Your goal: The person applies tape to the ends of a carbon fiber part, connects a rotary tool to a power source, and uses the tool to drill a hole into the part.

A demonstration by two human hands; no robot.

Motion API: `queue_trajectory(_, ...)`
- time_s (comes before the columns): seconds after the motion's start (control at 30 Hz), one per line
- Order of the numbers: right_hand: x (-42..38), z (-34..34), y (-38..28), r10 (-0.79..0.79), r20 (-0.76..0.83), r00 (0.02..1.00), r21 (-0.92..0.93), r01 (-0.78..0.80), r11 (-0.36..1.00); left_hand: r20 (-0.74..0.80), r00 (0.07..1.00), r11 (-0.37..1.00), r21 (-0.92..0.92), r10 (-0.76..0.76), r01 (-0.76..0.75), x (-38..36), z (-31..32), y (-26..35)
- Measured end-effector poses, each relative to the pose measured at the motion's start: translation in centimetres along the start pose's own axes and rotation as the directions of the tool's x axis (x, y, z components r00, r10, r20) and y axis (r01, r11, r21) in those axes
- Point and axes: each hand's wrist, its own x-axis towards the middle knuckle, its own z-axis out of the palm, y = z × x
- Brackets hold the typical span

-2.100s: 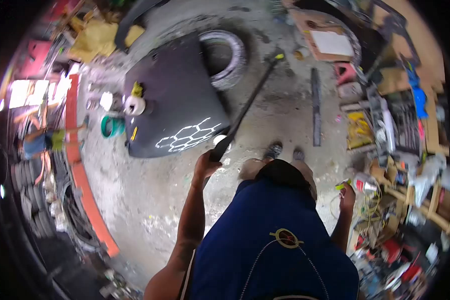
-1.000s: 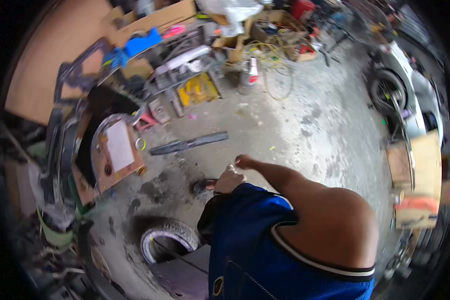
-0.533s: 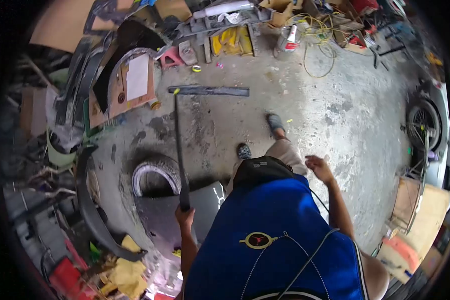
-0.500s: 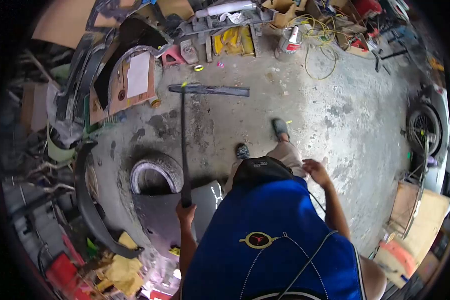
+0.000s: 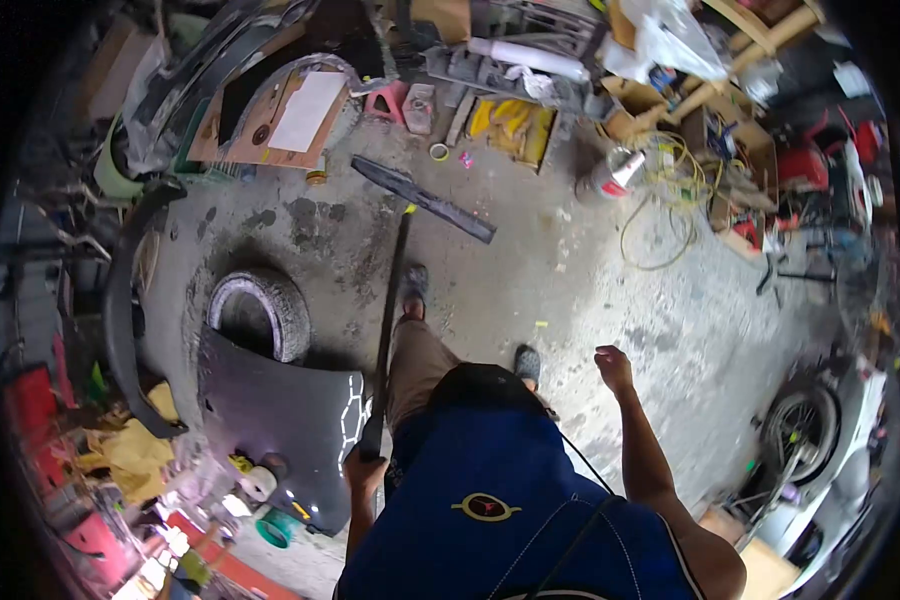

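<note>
My left hand (image 5: 363, 468) is wrapped round the lower end of a long dark strip (image 5: 390, 320) with a small yellow tip. The strip's far end is close to a second dark, flat bar (image 5: 425, 200) lying on the concrete floor. Whether the two touch, I cannot tell. Out to the right, my right hand (image 5: 612, 365) hangs above the floor with its fingers curled in; nothing shows clearly in it. Beside my left hand lies a dark panel (image 5: 280, 405) with white markings, next to a tire (image 5: 290, 310).
A curved black part (image 5: 125, 310) lies at the left. Along the back are a cardboard piece with white paper (image 5: 308, 112), a pink stool (image 5: 385, 101), a metal can (image 5: 610, 175) and a coiled yellow hose (image 5: 660, 215). A spoked wheel (image 5: 800, 432) stands at the right.
My view has turned and my feet have changed places in a step. The strip now tilts beside my leg, still in my left hand. My right hand has swung outward from my thigh.
</note>
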Motion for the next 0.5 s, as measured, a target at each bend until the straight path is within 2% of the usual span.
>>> queue_trajectory(0.03,2.9,0.5,-0.8,-0.038,-0.015,0.999,-0.013,0.038,0.999,-0.045,0.999,0.994,0.104,-0.013,0.018,-0.3,-0.5,1.0)
queue_trajectory(0.07,5.0,1.0,-2.4,-0.050,0.000,0.999,-0.031,0.050,0.998,-0.052,0.998,0.995,0.088,-0.035,0.039,0.0,-0.8,1.6)
queue_trajectory(0.13,9.8,3.3,-6.9,-0.069,-0.015,0.998,-0.073,0.067,0.995,-0.131,0.984,0.955,0.252,-0.125,0.154,2.3,-1.3,2.1)
queue_trajectory(0.2,12.8,5.9,-11.9,-0.104,0.008,0.995,-0.067,0.105,0.992,-0.158,0.962,0.940,0.225,-0.224,0.256,5.8,-1.7,-0.2)
queue_trajectory(0.27,16.8,9.9,-15.8,-0.108,0.014,0.994,-0.112,0.109,0.988,-0.138,0.971,0.961,0.171,-0.193,0.216,10.2,-3.3,1.4)
queue_trajectory(0.33,21.1,14.5,-19.5,-0.050,-0.021,0.999,-0.139,0.046,0.989,-0.101,0.968,0.958,0.151,-0.229,0.243,15.9,-4.7,0.4)
queue_trajectory(0.4,27.3,20.2,-21.8,-0.130,-0.045,0.991,-0.192,0.119,0.974,-0.067,0.940,0.926,0.163,-0.334,0.340,20.9,-7.0,3.2)
queue_trajectory(0.47,33.9,26.0,-25.8,-0.206,-0.040,0.978,-0.220,0.192,0.956,-0.021,0.906,0.870,-0.287,-0.423,0.400,21.0,-7.0,-3.9)
queue_trajectory(0.5,38.0,29.2,-27.4,-0.252,-0.012,0.968,-0.225,0.243,0.943,-0.050,0.930,0.901,0.232,-0.365,0.366,19.2,-7.6,-10.9)
